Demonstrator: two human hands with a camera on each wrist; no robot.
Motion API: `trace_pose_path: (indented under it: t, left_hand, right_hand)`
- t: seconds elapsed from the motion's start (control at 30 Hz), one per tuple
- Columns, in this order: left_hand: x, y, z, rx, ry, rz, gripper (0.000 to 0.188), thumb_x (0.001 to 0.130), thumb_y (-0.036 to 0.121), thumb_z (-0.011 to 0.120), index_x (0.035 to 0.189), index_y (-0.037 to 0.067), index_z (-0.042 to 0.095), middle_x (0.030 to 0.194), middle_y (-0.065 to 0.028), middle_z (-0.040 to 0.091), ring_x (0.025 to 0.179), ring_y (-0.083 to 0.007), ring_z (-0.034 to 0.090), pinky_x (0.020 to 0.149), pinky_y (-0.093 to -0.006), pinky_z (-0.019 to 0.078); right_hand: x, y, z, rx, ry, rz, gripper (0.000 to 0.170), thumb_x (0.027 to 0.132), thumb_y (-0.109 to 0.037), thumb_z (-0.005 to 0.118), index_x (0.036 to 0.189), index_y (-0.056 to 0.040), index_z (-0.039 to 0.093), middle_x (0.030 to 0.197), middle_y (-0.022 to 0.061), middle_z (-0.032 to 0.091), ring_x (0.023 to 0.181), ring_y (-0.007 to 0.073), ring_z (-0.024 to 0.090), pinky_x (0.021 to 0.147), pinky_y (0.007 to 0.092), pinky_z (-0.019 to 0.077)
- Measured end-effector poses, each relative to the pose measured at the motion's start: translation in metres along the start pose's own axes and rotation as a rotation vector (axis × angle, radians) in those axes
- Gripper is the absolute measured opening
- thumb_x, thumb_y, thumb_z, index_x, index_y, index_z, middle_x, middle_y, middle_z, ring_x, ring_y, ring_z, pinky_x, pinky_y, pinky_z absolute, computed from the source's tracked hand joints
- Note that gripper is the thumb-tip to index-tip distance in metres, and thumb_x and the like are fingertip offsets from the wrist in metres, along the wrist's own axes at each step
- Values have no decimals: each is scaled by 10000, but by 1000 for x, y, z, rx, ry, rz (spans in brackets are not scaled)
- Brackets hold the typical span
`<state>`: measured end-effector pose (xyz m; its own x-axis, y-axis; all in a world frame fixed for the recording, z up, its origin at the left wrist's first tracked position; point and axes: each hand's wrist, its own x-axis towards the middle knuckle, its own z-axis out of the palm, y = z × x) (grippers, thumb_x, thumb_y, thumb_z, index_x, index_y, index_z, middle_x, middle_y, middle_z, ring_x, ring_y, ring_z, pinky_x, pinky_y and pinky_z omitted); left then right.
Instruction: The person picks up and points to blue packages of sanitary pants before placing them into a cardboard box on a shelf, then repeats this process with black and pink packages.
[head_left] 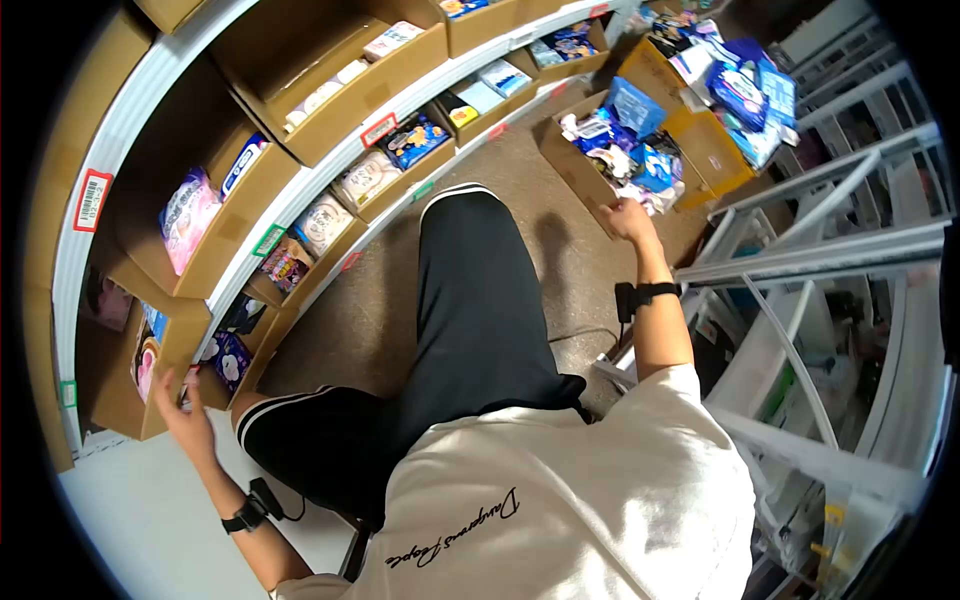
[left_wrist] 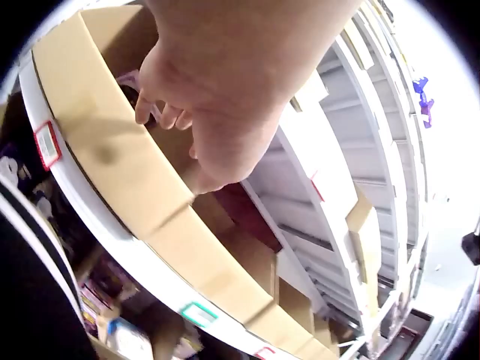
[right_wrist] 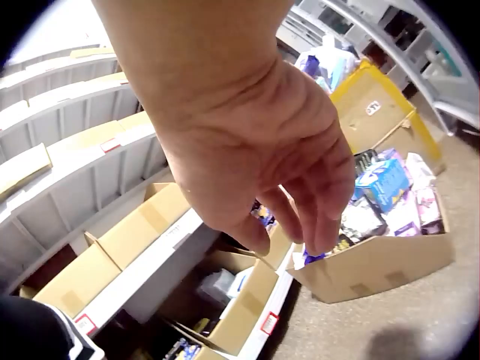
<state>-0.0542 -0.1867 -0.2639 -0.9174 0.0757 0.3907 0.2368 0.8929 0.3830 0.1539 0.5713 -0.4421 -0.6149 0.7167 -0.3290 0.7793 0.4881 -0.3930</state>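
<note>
At the lower shelf on the left, my left hand (head_left: 187, 415) is beside the edge of a cardboard bin (head_left: 180, 350) that holds packets. The left wrist view has that hand (left_wrist: 217, 97) over the bin's front wall (left_wrist: 112, 142), fingers loosely bent and nothing visible in them. My right hand (head_left: 632, 220) is at the near edge of an open carton (head_left: 575, 170) full of mixed packages. Loosely bent fingers of the right hand (right_wrist: 262, 142) hang by the carton's wall (right_wrist: 375, 266) in the right wrist view, with no item visible in them; contact is unclear.
Curved shelves with cardboard bins (head_left: 235, 235) line the left side. A second, yellow-edged carton (head_left: 715, 150) heaped with packages stands behind the first. White metal racks (head_left: 800, 260) fill the right side. Brown floor (head_left: 500, 160) lies between.
</note>
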Motion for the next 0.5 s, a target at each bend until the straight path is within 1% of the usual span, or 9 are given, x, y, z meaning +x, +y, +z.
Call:
trace_pose_path:
  t: [0.03, 0.1, 0.13, 0.17, 0.2, 0.23, 0.3, 0.37, 0.5]
  left_hand:
    - [-11, 20, 2, -195, -87, 35, 359, 902, 149, 686, 1214, 30, 556, 1396, -149, 501, 1195, -270, 531, 947, -352, 457]
    - [-23, 81, 4, -248, -173, 134, 297, 879, 55, 685, 1155, 38, 576, 1394, -137, 507, 1143, -237, 567, 883, -330, 497]
    - [-30, 116, 5, -393, -168, 90, 246, 874, 50, 680, 1103, 32, 592, 1380, -141, 523, 1148, -236, 569, 901, -325, 492]
    - [-32, 139, 1, -406, -183, 74, 223, 858, 52, 693, 1063, 31, 607, 1349, -141, 547, 1150, -253, 574, 925, -346, 486]
    - [-35, 144, 1, -421, -202, 29, 217, 845, 71, 709, 1036, 29, 616, 1318, -140, 570, 1150, -273, 576, 948, -377, 473]
    - [-36, 152, -4, -440, -212, 28, 205, 843, 90, 714, 1018, 30, 626, 1299, -144, 582, 1150, -287, 577, 975, -389, 453]
    - [-40, 158, -14, -501, -240, -9, 217, 833, 92, 715, 1026, 34, 634, 1272, -130, 607, 1067, -248, 625, 855, -325, 510]
    - [-42, 153, -19, -575, -222, 33, 193, 852, 74, 693, 1027, 24, 628, 1245, -118, 620, 972, -205, 645, 798, -286, 520]
    - [-61, 142, -30, -852, -286, -49, 162, 911, 1, 611, 1072, 17, 599, 1246, -142, 588, 1028, -190, 628, 856, -296, 510]
  right_hand:
    - [24, 30, 21, -69, 59, -90, 406, 887, -392, 631, 964, -4, 724, 781, 189, 707, 735, 293, 692, 713, 402, 533]
    - [34, 39, 25, -78, 93, -116, 442, 893, -432, 619, 898, -2, 722, 761, 205, 694, 707, 318, 679, 691, 439, 509]
    - [24, 26, 20, -25, 147, -196, 414, 904, -399, 631, 789, -10, 712, 673, 147, 676, 599, 249, 636, 576, 401, 483]
    - [32, 23, 20, 214, -53, -107, 349, 917, -348, 648, 762, -38, 689, 594, 61, 606, 540, 137, 560, 480, 307, 423]
    - [20, -2, 15, 525, -50, -187, 240, 920, -300, 666, 860, -67, 675, 647, 2, 568, 563, 59, 511, 456, 227, 372]
    - [26, -13, 16, 694, -123, -288, 209, 947, -259, 634, 1029, -67, 641, 782, 2, 602, 596, 62, 520, 478, 219, 398]
    - [-7, -97, -18, 717, -260, -398, 198, 970, -188, 603, 1104, -43, 600, 854, 0, 615, 699, 72, 538, 603, 221, 445]
    - [-49, -179, -39, 689, -296, -531, 227, 973, -178, 595, 1145, -31, 579, 897, 5, 624, 753, 71, 546, 670, 213, 447]
    - [-144, -297, -53, 672, -460, -831, 232, 960, -107, 597, 1170, -11, 576, 915, 27, 642, 811, 87, 582, 742, 242, 485]
